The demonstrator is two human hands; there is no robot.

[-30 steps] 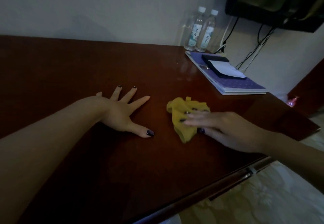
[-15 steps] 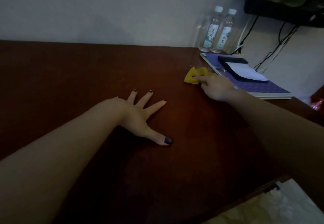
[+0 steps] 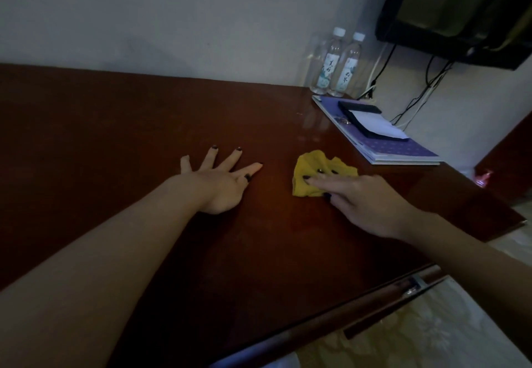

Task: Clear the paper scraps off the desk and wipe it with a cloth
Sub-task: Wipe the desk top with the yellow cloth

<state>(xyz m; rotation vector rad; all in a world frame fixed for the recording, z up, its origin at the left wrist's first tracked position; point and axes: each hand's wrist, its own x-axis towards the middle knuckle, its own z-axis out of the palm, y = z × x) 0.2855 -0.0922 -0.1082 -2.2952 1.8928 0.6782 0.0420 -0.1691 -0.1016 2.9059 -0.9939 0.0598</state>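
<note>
A crumpled yellow cloth (image 3: 312,167) lies on the dark red-brown wooden desk (image 3: 115,137), right of centre. My right hand (image 3: 365,203) presses on its near side, fingers stretched flat over it and thumb at its near edge. My left hand (image 3: 221,180) rests palm down on the desk to the left of the cloth, fingers spread, holding nothing. No paper scraps show on the desk.
A purple book (image 3: 403,148) with a black holder and white notepad (image 3: 374,125) on it lies at the far right. Two water bottles (image 3: 336,65) stand against the wall behind it. Cables (image 3: 417,100) hang below a wall-mounted screen (image 3: 460,7). The desk's front edge (image 3: 345,313) runs bottom right.
My right hand has drawn the cloth back from beside the purple book toward me and the desk's middle. My left hand stays flat, its thumb now tucked in.
</note>
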